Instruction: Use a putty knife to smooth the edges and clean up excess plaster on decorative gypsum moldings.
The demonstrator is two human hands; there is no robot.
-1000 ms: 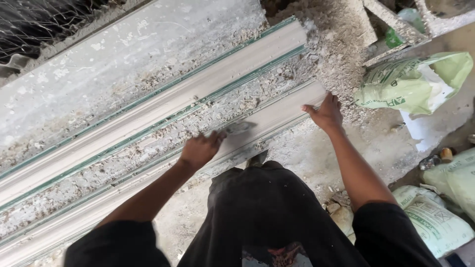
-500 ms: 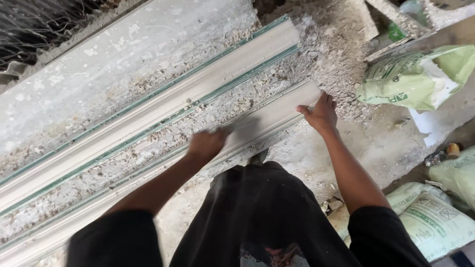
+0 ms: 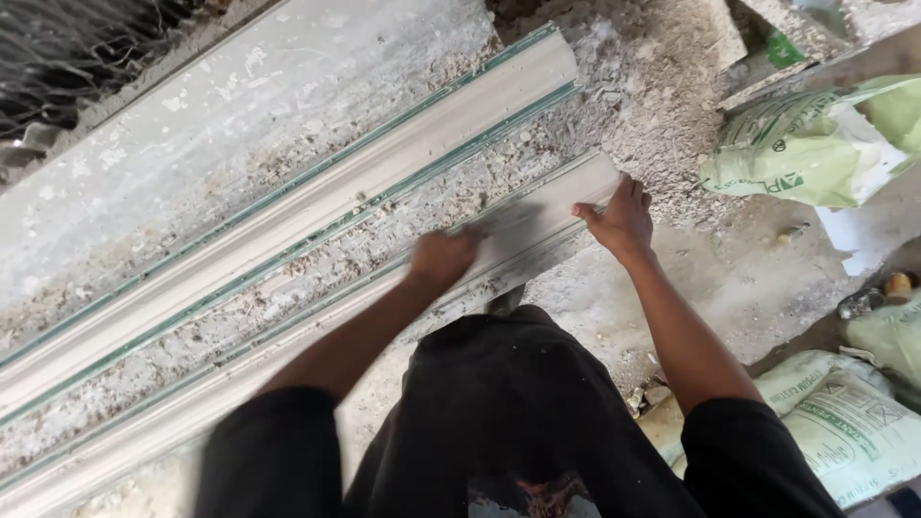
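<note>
Two long pale plaster mouldings lie slantwise on a crumb-strewn bench. The far moulding (image 3: pixel 288 221) has green edges. The near moulding (image 3: pixel 192 403) runs right in front of my dark clothing. My left hand (image 3: pixel 441 259) is closed around a flat grey blade (image 3: pixel 508 225), which is blurred with motion and lies on the near moulding's top face. My right hand (image 3: pixel 622 219) rests on the right end of the same moulding, thumb and fingers spread, holding nothing.
Plaster crumbs and dust (image 3: pixel 662 86) pile up past the mouldings' right ends. A green-and-white sack (image 3: pixel 815 144) lies at the right, with more sacks (image 3: pixel 844 422) on the floor at lower right. A grey slab (image 3: pixel 240 105) and wire mesh (image 3: pixel 77 48) sit behind.
My left hand has slid right along the near moulding with the blade, closing toward my right hand, which has stayed on the moulding's end.
</note>
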